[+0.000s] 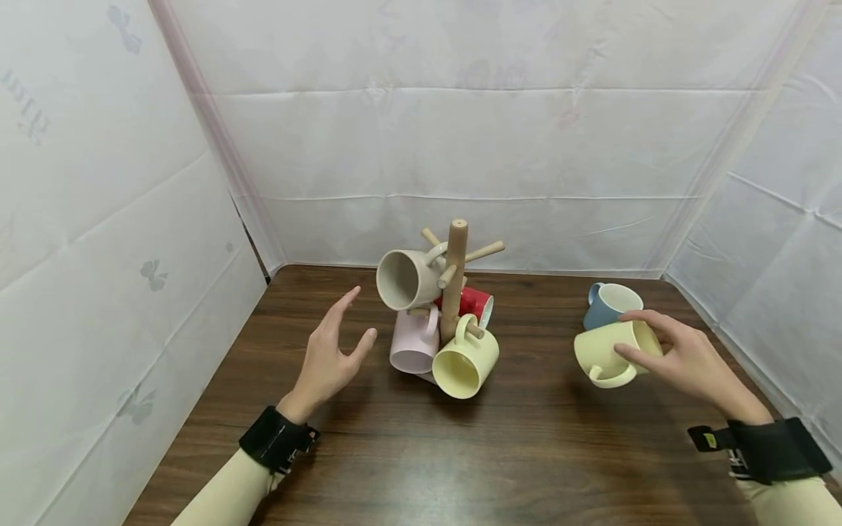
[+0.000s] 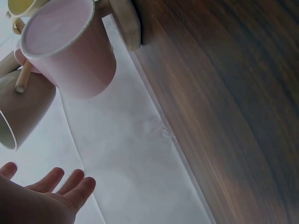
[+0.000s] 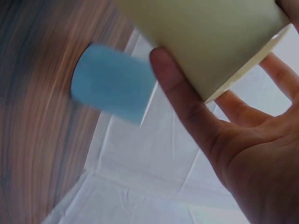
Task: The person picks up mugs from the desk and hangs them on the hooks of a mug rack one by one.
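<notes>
A pale yellow mug lies tilted on its side in the grip of my right hand, its handle toward me and its mouth toward my palm. In the right wrist view my fingers pinch the mug's wall at the rim. My left hand is held with fingers spread, touching nothing, left of a wooden mug tree. On the tree hang a greyish-white mug, a pink mug, a red mug and another yellow mug.
A blue mug stands upright on the dark wooden table, just behind the held mug. Two upper pegs of the tree carry no mug. White sheeting walls the table at the back and both sides.
</notes>
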Demonstrator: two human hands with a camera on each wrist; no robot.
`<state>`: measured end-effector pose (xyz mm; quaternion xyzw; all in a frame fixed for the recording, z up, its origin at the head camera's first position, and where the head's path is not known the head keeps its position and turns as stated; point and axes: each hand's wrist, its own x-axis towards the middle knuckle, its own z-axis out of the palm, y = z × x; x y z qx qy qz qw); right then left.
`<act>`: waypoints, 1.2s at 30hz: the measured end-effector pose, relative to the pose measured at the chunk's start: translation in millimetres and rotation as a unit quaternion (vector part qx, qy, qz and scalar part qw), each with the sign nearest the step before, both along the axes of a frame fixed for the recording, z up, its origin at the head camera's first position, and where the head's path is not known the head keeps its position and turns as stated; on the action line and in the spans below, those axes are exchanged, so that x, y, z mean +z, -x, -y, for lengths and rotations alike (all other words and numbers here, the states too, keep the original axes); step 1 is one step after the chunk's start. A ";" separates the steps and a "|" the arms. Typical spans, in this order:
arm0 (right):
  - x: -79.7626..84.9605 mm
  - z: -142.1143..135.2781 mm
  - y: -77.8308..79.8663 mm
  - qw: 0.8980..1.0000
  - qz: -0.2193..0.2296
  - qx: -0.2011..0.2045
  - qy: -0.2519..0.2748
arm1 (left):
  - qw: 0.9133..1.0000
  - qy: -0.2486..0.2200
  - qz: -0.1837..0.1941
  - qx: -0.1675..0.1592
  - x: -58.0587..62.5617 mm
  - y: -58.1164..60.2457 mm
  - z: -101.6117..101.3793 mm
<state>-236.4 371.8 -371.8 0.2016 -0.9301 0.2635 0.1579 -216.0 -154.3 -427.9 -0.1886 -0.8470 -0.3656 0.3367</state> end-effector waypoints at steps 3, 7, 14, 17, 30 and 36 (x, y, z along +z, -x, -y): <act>4.1 9.9 -2.3 1.000 0.019 0.008 0.022 | 1.000 -0.009 0.001 -0.012 0.9 -1.8 -4.5; 11.9 29.1 -7.8 0.996 0.037 0.035 0.068 | 1.000 -0.015 -0.005 -0.027 3.7 -5.8 -11.8; 41.9 76.5 -30.6 0.978 0.054 0.125 0.157 | 0.997 -0.005 -0.066 -0.034 14.2 -11.9 -22.9; 50.0 92.3 -35.0 0.971 0.055 0.150 0.177 | 0.996 -0.005 -0.083 -0.038 19.1 -13.1 -26.6; 50.0 141.3 -33.2 0.936 0.068 0.220 0.265 | 0.991 -0.017 -0.117 -0.067 50.7 -38.5 -49.8; 50.4 148.7 -35.0 0.938 0.038 0.216 0.269 | 0.986 -0.019 -0.132 -0.098 62.7 -49.0 -61.2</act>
